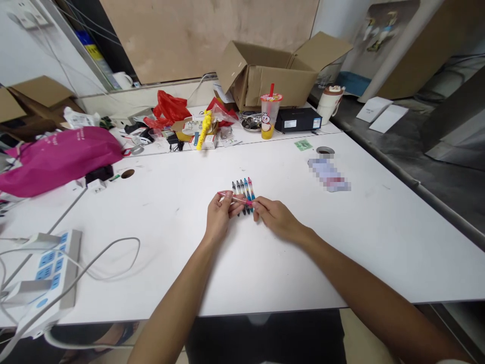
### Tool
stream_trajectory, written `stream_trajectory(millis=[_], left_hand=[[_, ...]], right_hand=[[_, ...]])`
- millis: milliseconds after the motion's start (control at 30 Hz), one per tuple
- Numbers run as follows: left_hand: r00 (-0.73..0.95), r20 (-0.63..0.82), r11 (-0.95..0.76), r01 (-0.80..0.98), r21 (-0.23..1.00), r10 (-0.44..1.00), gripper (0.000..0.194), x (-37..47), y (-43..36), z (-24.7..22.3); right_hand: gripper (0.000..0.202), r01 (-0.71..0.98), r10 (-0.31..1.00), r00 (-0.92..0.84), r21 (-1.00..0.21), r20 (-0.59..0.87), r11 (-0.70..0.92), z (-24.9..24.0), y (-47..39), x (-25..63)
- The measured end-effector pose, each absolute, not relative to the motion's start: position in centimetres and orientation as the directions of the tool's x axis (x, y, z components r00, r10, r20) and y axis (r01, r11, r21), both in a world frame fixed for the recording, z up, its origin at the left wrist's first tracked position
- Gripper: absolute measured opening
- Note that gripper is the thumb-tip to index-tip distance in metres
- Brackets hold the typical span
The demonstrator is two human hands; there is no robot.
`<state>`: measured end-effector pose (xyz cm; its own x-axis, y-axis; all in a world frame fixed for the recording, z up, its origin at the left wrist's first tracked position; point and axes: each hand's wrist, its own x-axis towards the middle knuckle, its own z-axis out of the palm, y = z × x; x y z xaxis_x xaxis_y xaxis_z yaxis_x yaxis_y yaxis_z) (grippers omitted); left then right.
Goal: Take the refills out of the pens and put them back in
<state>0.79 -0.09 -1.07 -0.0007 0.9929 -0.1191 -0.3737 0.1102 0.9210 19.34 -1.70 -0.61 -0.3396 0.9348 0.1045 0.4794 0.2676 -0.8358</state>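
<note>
White table [159, 283], landmark the row of pens [246, 188] lying side by side on it. Well beyond the row stood a drink cup [268, 116] and an open cardboard box [280, 83]; far to its left, nearer you, a power strip [60, 273]. You had a pink pen [238, 199] above the row's near half, its long axis crosswise to the pens below, right end tipped slightly toward you. Your left hand [219, 215] pinched its left end; your right hand [278, 217], just right of the row, gripped the other. Neither hand was nearer the pen. Contact with the row: couldn't tell.
</note>
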Motion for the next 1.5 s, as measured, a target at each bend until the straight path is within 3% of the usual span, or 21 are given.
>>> stream_trajectory(millis=[233,733,833,1033,1500], left_hand=[[-0.009,-0.152,0.137,-0.381,0.915,0.988,0.032,0.8,0.0,-1.3],[-0.039,-0.161,0.134,-0.378,0.916,0.986,0.029,1.0,0.0,-1.3],[-0.054,-0.157,0.126,-0.372,0.920,0.986,0.029,1.0,0.0,-1.3],[-0.080,-0.219,0.162,-0.445,0.881,0.972,0.026,0.7,0.4,-1.1],[-0.211,-0.262,0.095,-0.579,0.810,0.942,0.015,-0.1,0.7,-0.1]], right_hand=[[0.022,0.307,0.957,-0.243,-0.924,0.156,0.229,-1.8,-1.0,19.3],[0.036,0.316,0.963,-0.134,-0.911,0.235,0.266,-2.7,-0.5,19.2],[0.023,0.317,0.959,-0.157,-0.907,0.238,0.277,-2.5,-0.5,19.2],[0.012,0.298,0.899,-0.139,-0.848,0.415,0.438,-1.7,-0.5,19.4],[0.021,0.096,0.945,0.129,-0.952,0.300,0.289,-0.2,0.1,21.2]])
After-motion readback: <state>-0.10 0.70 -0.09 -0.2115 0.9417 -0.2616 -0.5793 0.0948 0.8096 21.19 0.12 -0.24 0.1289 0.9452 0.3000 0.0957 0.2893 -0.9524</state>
